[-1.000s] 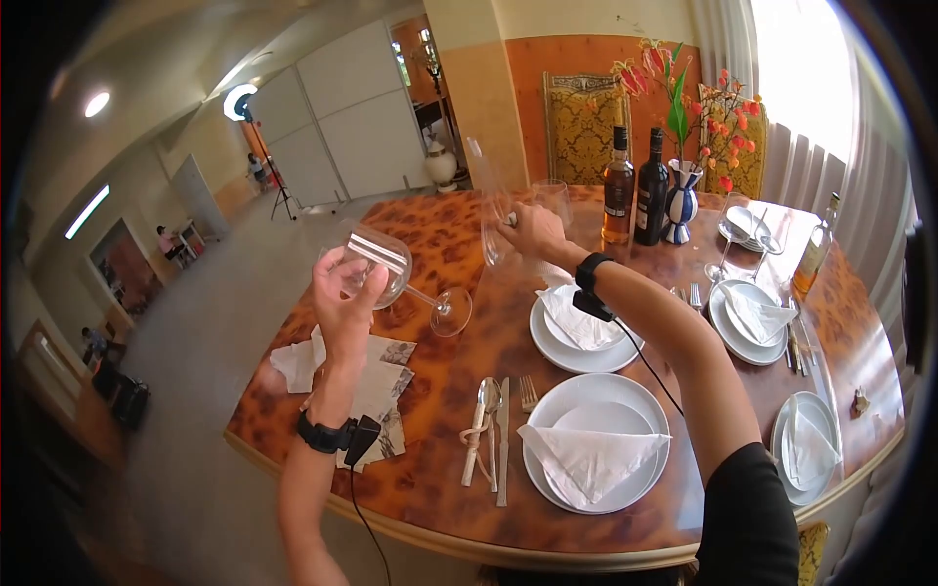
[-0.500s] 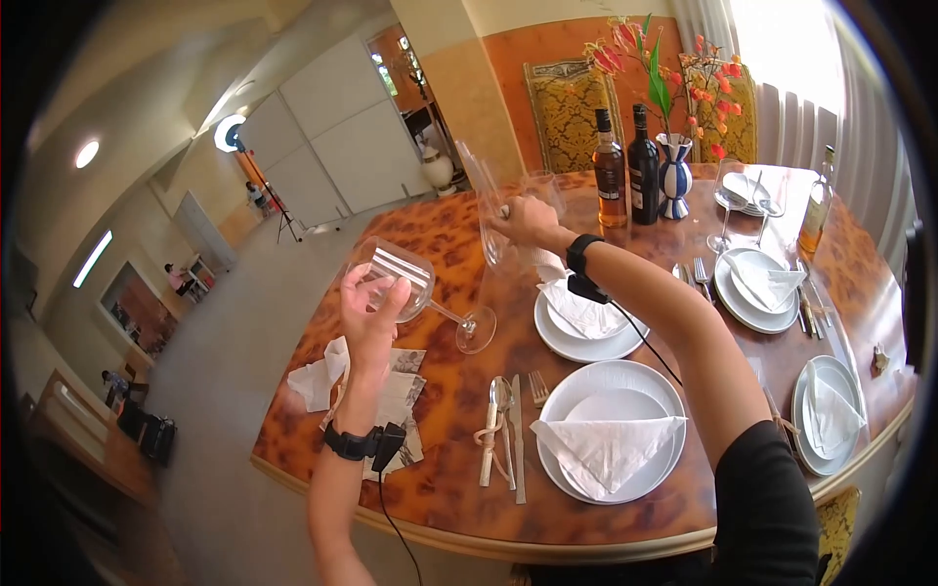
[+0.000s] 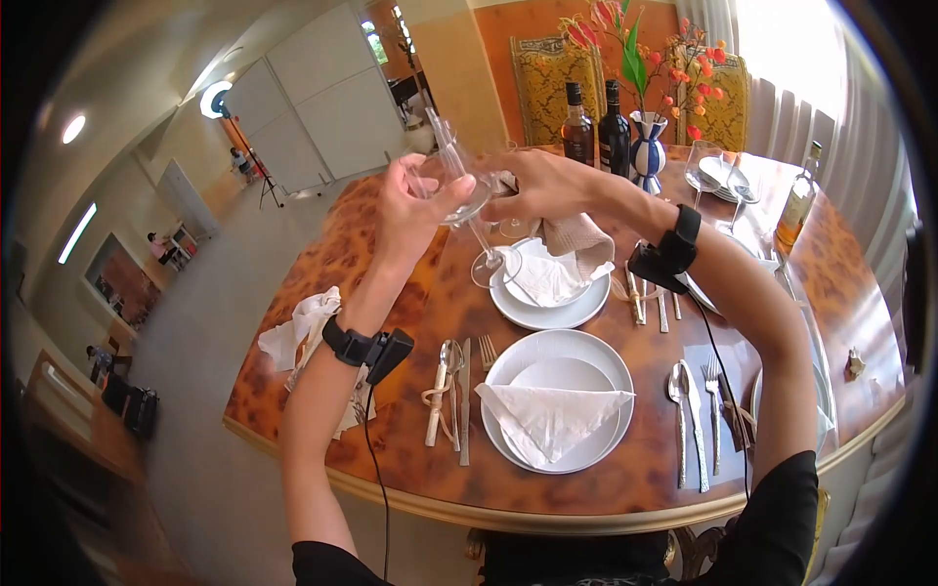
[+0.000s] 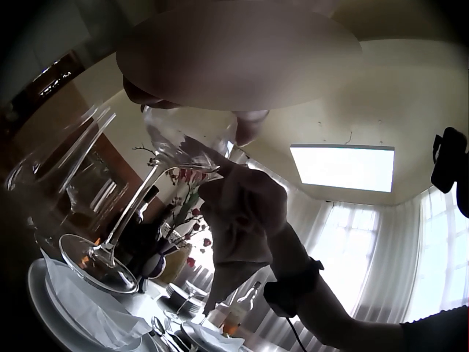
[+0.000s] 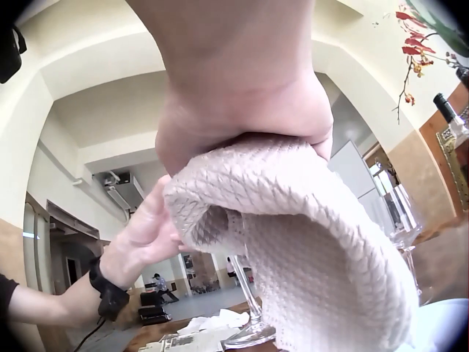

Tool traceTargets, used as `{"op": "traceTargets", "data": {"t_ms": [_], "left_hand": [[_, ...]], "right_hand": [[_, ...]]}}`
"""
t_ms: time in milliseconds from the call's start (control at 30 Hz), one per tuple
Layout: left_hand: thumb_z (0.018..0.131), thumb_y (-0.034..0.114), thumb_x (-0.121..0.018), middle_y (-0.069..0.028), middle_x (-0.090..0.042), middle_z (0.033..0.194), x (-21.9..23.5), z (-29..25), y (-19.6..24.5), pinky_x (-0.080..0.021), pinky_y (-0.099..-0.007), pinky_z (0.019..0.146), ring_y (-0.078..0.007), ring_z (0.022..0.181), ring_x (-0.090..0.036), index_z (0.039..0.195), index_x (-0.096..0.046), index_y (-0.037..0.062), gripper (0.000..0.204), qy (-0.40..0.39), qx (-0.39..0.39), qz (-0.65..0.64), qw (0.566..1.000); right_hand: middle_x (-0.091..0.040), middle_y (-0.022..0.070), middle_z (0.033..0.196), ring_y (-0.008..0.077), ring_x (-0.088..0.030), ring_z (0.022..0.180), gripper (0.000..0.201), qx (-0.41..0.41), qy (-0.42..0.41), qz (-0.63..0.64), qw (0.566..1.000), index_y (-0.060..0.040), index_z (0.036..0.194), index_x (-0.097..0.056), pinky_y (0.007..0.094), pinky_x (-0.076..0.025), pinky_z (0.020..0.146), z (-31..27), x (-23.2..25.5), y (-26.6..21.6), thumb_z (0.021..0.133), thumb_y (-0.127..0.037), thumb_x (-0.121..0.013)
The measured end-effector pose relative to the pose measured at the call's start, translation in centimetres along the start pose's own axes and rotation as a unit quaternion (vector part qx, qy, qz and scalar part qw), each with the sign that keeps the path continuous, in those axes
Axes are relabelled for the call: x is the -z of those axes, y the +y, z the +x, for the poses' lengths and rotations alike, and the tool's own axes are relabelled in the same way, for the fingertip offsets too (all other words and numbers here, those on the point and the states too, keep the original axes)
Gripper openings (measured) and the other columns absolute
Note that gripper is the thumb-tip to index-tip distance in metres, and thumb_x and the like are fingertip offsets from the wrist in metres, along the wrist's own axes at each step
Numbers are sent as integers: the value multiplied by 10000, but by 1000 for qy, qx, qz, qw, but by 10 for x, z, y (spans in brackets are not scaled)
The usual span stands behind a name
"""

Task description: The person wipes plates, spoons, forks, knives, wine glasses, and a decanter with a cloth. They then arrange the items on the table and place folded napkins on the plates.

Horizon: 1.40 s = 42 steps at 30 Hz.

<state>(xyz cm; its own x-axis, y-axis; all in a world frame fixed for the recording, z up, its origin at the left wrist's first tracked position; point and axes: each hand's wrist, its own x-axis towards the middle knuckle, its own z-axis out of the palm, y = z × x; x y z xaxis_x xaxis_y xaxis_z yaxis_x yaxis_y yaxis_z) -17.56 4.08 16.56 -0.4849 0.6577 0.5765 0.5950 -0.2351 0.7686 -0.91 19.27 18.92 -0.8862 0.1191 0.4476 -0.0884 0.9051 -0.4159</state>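
Note:
My left hand (image 3: 415, 210) holds a clear wine glass (image 3: 454, 200) by the bowl, tilted above the table, its stem and foot slanting down to the right. My right hand (image 3: 547, 186) has come up against the bowl from the other side and grips a beige waffle-weave cloth (image 3: 576, 239). In the right wrist view the bunched cloth (image 5: 308, 242) hides most of the bowl, while the left hand (image 5: 143, 235) shows behind it. The left wrist view shows the right hand (image 4: 253, 194) at the bowl, cloth hanging below.
Below the glass are a plate (image 3: 506, 307) with a folded napkin and a nearer place setting (image 3: 557, 342). Cutlery (image 3: 449, 391) lies beside it. Papers and a crumpled white napkin (image 3: 308, 327) lie left. Bottles (image 3: 578, 127) and a striped vase (image 3: 648, 151) stand behind; a tall glass (image 3: 440, 132) stands beyond the hands.
My right hand has moved back from beside the tall glass, bringing the cloth to the wine glass. My left hand has lifted and shifted right with the glass.

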Motion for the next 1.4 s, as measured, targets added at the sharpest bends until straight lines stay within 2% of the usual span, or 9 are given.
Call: {"op": "traceTargets", "data": {"t_ms": [100, 400, 567, 667, 767, 900, 1033, 1100, 1400], "left_hand": [[755, 294, -840, -104, -640, 935, -36, 15, 17, -501, -255, 750, -126, 839, -616, 1259, -440, -46, 728, -10, -34, 30, 999], [668, 508, -840, -136, -583, 961, -89, 46, 35, -549, -290, 618, -171, 795, -626, 1269, -436, -105, 948, -17, -47, 24, 998], [808, 525, -729, -164, -628, 1059, -92, 55, 41, -505, -237, 647, -160, 783, -641, 1392, -309, -76, 938, -137, 1, -54, 989], [852, 500, -678, -179, -591, 1151, -92, 63, 15, -519, -302, 645, -173, 845, -628, 1432, -272, -35, 887, -95, 30, -55, 994], [875, 482, -647, -194, -570, 1216, -82, 71, -28, -521, -322, 670, -174, 878, -626, 1421, -323, -21, 810, -77, 86, -22, 993], [873, 432, -655, -205, -546, 1274, -79, 85, -86, -526, -345, 774, -215, 981, -621, 1394, -377, -33, 752, -78, 121, -13, 990], [860, 386, -670, -232, -516, 1326, -99, 88, -108, -420, -365, 1007, -294, 1210, -527, 1393, -393, -33, 732, -64, 133, -21, 989], [886, 403, -658, -197, -391, 1463, -113, 92, -109, -324, -404, 1101, -301, 1373, -360, 1446, -329, 9, 760, -67, 132, -19, 989], [817, 378, -719, -256, -4, 1579, -170, 97, -98, -178, -464, 1171, -385, 1471, -56, 1532, -19, 64, 1049, 81, 116, 159, 977]], "right_hand": [[-688, 241, 963, 341, -677, 917, 769, -65, -21, 13, 998, 17, 1188, -615, 391, -513, 834, -18, 26, -7, 706, -574, -717], [-695, 208, 875, 326, -697, 836, 983, -126, 105, -45, 985, 94, 1164, -549, 396, -545, 760, -29, 47, 25, 624, -712, -706], [-688, 209, 863, 320, -695, 809, 955, -141, 163, -46, 975, 88, 1132, -562, 395, -542, 707, -22, 49, 57, 621, -706, -700], [-679, 236, 934, 318, -686, 837, 978, -169, 188, -12, 967, 84, 1167, -553, 386, -532, 745, -24, 55, 75, 636, -725, -691], [-673, 233, 982, 310, -680, 885, 984, -201, 259, 11, 945, 78, 1181, -547, 385, -527, 787, -12, 43, 146, 641, -731, -695], [-658, 232, 1051, 310, -663, 968, 1031, -286, 213, 132, 925, 86, 1258, -499, 372, -507, 866, -18, 28, 189, 649, -723, -696], [-643, 239, 1090, 304, -658, 1008, 1020, -292, 251, 79, 920, 70, 1279, -480, 364, -505, 883, -17, -1, 232, 647, -702, -695], [-643, 240, 1093, 303, -658, 1016, 1040, -313, 228, 60, 920, 60, 1301, -467, 367, -506, 884, -23, -6, 225, 641, -711, -689], [-600, 287, 1190, 378, -592, 1142, 1076, -290, 200, 56, 934, 70, 1345, -424, 406, -451, 984, -24, -35, 248, 656, -715, -683]]}}
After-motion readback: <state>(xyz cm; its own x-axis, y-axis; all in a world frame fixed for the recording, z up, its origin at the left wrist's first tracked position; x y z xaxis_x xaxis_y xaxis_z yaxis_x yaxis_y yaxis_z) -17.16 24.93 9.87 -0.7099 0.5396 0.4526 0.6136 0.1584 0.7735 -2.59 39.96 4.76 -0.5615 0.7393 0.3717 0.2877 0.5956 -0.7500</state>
